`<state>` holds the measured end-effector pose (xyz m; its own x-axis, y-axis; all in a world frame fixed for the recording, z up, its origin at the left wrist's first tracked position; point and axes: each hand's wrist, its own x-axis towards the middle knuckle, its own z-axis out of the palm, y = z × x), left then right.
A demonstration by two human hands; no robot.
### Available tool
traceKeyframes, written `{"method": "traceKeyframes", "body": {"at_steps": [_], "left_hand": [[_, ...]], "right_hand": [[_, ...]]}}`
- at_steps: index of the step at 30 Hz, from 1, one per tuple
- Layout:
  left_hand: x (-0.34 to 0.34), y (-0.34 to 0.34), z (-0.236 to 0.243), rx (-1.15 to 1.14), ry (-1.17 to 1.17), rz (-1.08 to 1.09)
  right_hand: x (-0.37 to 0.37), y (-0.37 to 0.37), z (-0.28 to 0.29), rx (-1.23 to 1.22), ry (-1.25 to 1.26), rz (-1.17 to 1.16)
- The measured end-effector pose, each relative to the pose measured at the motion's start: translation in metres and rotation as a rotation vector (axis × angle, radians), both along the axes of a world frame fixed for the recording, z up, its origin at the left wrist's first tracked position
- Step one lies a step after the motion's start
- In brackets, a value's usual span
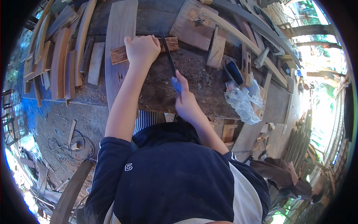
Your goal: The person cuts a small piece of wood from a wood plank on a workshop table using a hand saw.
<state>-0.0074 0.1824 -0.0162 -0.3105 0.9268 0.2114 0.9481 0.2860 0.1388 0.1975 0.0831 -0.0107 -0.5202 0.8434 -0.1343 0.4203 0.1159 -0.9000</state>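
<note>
Your left hand — fingers closed on the rough stick, lying left-to-right over the surface. Your right hand grips the blue handle — dark blade crossing the stick's long axis, just right of your left.

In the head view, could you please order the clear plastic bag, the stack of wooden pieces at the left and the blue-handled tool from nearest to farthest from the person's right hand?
1. Blue-handled tool: nearest, held in the right hand.
2. Clear plastic bag: to that hand's right.
3. Stack of wooden pieces: farthest, well off to the left.
</note>
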Motion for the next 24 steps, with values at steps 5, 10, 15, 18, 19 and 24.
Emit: {"method": "traceKeyframes", "body": {"at_steps": [5, 10, 15, 18, 19, 24], "left_hand": [[0.002, 0.000, 0.006, -0.052, 0.000, -0.025], [0.003, 0.002, 0.010, -0.110, -0.032, -0.014], [0.005, 0.000, 0.010, -0.067, -0.081, 0.006], [0.001, -0.003, 0.004, -0.046, -0.070, 0.005], [0.000, -0.002, 0.003, -0.042, -0.056, -0.013], [0.000, -0.002, 0.006, -0.057, -0.018, -0.045]], "right_hand": [[-0.012, 0.015, -0.002, -0.009, 0.015, -0.051], [-0.049, 0.073, -0.018, 0.103, 0.035, -0.047], [-0.027, 0.048, -0.022, 0.131, 0.040, -0.014], [-0.004, 0.005, -0.010, 0.044, -0.042, 0.004], [0.002, -0.008, -0.005, 0.027, -0.069, -0.038], [-0.011, 0.009, -0.017, 0.077, -0.054, -0.105]]}}
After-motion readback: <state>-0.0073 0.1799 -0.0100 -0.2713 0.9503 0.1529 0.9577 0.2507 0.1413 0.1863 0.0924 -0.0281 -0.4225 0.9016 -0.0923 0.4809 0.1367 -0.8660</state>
